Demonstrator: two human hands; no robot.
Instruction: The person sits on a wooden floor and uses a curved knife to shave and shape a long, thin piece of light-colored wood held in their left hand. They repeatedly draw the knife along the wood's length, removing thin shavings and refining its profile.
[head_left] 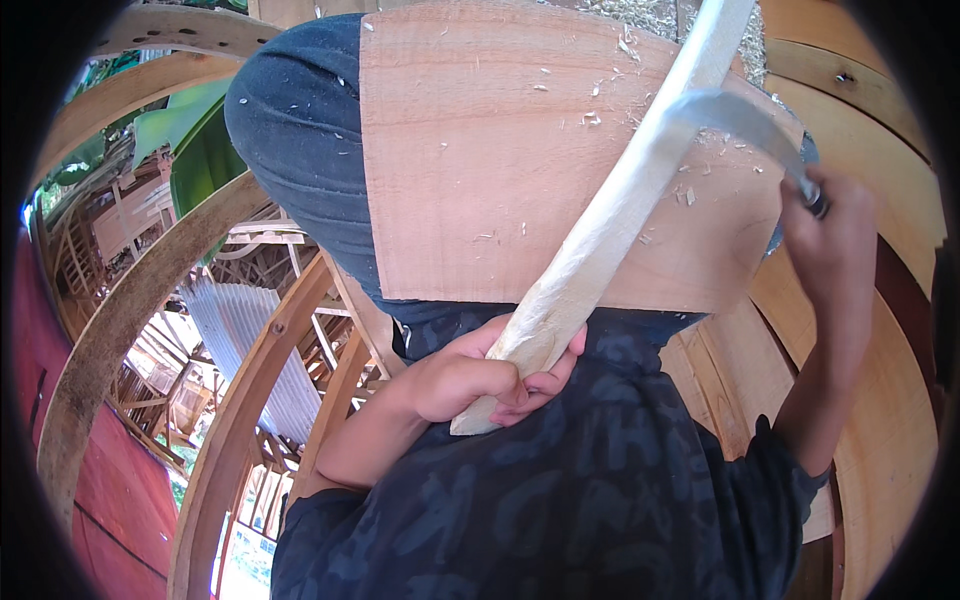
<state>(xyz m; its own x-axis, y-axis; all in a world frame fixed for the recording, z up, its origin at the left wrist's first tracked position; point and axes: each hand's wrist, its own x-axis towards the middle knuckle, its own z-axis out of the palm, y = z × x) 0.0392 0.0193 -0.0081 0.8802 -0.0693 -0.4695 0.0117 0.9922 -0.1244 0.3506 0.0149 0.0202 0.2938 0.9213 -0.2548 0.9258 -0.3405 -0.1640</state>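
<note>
My left hand (470, 378) is wrapped round the lower end of a long, pale, peeled wooden pole (600, 230). The pole slants from my waist up to the far right, across a flat wooden board (480, 150) lying on my lap. At the right, my right hand (832, 225) is closed on the handle of a tool with a curved metal blade (750, 122), something like a sickle. That blade is blurred by motion, and its tip overlaps the pole's upper part; whether it touches the wood I cannot tell. Its handle is mostly hidden in my fist.
Wood shavings (625, 45) lie scattered on the board and heaped beyond it. Curved wooden ribs (245, 430) rise at my left, before a corrugated metal sheet (245, 350) and a red panel (120, 500). Wooden planks (870, 440) curve along my right. A green leaf (200, 150) hangs at upper left.
</note>
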